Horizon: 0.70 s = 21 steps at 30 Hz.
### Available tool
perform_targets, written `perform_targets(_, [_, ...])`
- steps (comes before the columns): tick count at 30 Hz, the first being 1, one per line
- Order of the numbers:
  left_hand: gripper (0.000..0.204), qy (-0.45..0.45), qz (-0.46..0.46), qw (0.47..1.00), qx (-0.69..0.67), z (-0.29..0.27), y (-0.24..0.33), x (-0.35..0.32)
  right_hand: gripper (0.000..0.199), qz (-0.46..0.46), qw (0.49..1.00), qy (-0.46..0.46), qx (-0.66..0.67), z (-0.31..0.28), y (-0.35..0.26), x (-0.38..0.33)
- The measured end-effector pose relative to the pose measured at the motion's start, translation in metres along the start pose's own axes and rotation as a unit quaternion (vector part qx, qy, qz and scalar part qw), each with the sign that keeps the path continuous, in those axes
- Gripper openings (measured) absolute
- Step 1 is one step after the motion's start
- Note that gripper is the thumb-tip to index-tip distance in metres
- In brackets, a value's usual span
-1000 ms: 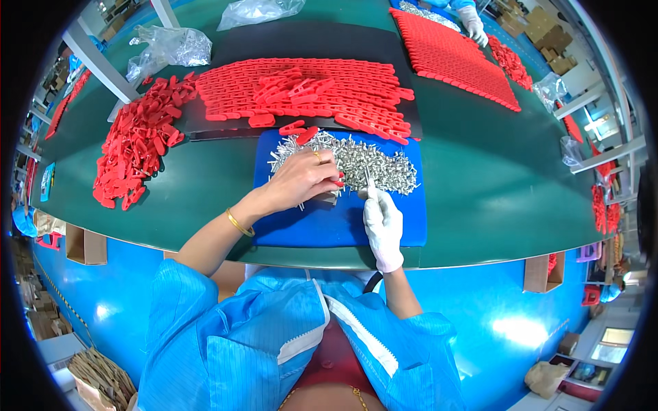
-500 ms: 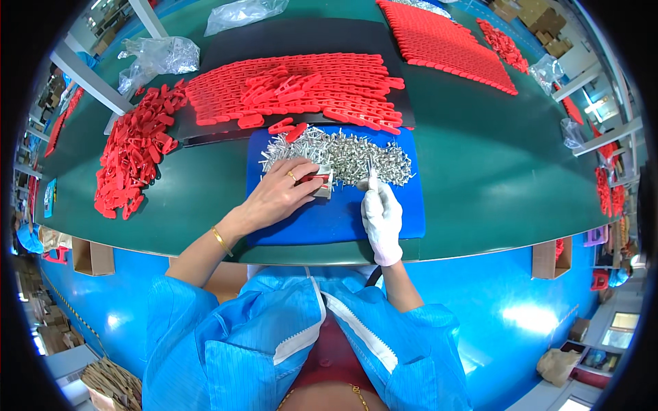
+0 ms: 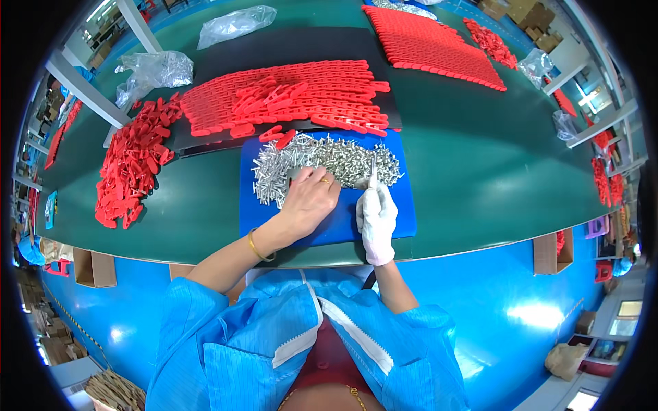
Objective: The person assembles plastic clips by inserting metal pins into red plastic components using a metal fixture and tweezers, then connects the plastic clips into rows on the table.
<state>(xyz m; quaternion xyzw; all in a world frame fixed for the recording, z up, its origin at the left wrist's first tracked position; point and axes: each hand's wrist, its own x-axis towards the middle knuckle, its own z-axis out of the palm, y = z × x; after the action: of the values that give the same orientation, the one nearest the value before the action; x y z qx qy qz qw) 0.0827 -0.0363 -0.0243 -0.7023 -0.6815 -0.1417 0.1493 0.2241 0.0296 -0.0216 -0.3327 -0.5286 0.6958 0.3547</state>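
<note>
My bare left hand (image 3: 312,202) is closed over the near edge of a heap of small silver metal pins (image 3: 343,154). Its fingers bend down around a small metal piece with red on it (image 3: 290,181), mostly hidden now. My right hand (image 3: 378,222), in a white glove, pinches a slim silver metal piece (image 3: 374,163) that points up over the heap's right end; its exact kind cannot be made out. The heap lies on a blue mat (image 3: 322,235). Red plastic clips (image 3: 286,139) rest at the mat's far edge.
Beyond the mat, rows of red clips (image 3: 205,103) cover a black board (image 3: 301,44). Loose red clips (image 3: 127,171) are piled at left, and another red array (image 3: 432,51) lies far right. Clear plastic bags (image 3: 236,26) sit on the green table (image 3: 473,185).
My left hand has moved right and turned, its fingers now bent down and hiding most of the metal piece. My right hand stays nearly in place. The whole view has shifted slightly.
</note>
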Motion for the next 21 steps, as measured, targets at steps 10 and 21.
perform_targets(10, [0.011, -0.030, 0.041, 0.999, -0.015, 0.014, 0.004, 0.015, 0.021, -0.054, 0.998, 0.005, -0.014, 0.001, 0.008, 0.002])
perform_targets(21, [0.014, 0.041, -0.134, 0.885, -0.445, -0.025, -0.019, 0.004, 0.019, -0.020, 0.998, -0.030, -0.051, -0.006, -0.003, -0.005])
